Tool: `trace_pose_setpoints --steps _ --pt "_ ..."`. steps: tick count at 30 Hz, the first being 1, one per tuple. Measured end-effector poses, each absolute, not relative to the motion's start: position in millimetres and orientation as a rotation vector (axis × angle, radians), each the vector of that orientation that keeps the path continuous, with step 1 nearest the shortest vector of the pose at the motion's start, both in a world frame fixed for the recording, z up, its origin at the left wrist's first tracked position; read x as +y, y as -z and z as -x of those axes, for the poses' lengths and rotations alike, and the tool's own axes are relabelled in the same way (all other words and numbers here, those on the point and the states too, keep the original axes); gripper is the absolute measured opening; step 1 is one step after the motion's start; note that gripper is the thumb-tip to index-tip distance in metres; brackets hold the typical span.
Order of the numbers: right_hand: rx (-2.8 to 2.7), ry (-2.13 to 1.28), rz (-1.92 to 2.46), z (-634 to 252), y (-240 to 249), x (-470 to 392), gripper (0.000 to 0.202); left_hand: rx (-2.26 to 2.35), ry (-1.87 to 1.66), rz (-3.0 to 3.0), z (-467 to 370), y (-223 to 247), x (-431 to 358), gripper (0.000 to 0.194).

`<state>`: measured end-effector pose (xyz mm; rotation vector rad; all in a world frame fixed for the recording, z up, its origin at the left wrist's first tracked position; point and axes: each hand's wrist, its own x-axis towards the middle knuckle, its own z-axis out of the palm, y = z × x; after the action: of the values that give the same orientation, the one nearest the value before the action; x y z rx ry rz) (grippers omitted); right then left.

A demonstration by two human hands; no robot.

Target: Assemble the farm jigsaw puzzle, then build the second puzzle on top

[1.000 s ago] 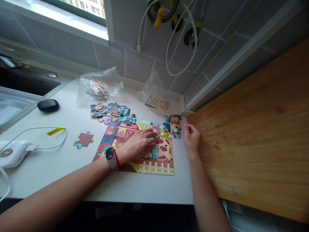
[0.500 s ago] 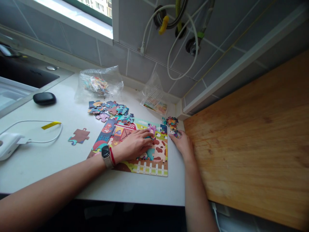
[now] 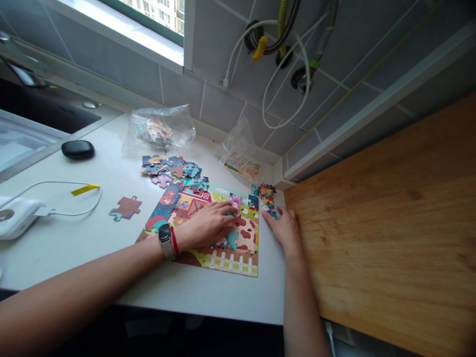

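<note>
Evidently, the puzzle [image 3: 243, 243] lies flat near the counter's front edge so that both hands can get at it. The left hand [image 3: 206, 222] rests palm down across its middle, fingers loosely spread and slightly bent, pinching nothing that shows; its weight probably keeps the puzzle from sliding. What the palm covers cannot be told. Just past the fingertips sits a purple piece [image 3: 235, 200], perhaps within the hand's steadying reach. The right hand [image 3: 285, 227] is beside the puzzle's right edge, thumb and forefinger set about the near end of a small pile [image 3: 267, 191]; whether they pinch a piece there I cannot tell. That pile and the larger heap [image 3: 177, 169] touch or nearly touch the puzzle's far side, likely put there to leave most of its picture uncovered. A loose piece [image 3: 127, 208] lies well apart on the left, while more pieces sit in a clear bag [image 3: 161, 130] by the wall, presumably to avoid mixing.
</note>
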<state>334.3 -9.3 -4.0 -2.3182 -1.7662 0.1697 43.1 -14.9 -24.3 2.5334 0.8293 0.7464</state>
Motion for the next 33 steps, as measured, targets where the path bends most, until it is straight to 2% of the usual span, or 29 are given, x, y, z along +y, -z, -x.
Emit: trace_pose_setpoints --steps 2,8,19,25,29,31,33 --pt "-1.730 -0.159 2.329 -329 4 -9 0.064 0.831 -0.747 -2.534 -43 24 -15 0.019" --pt "-1.719 -0.097 2.294 -334 5 -7 0.038 0.821 -0.773 -2.524 -43 23 -15 0.023" --pt "-1.702 -0.139 2.346 -347 -8 -15 0.030 0.810 -0.811 -2.520 -43 18 -16 0.021" --pt "-1.673 -0.088 2.315 -356 -19 -23 0.029 0.820 -0.772 -2.536 -43 17 -17 0.027" --pt "-1.643 -0.165 2.134 -344 -26 -24 0.034 0.948 -0.896 -2.383 -44 13 -15 0.027" --pt "-1.747 -0.324 1.908 -330 -30 -25 0.039 1.018 -1.014 -2.221 -43 11 -12 0.027" --pt "-1.925 -0.436 1.607 -313 -32 -28 0.034 1.086 -1.081 -2.044 -43 9 -9 0.025"
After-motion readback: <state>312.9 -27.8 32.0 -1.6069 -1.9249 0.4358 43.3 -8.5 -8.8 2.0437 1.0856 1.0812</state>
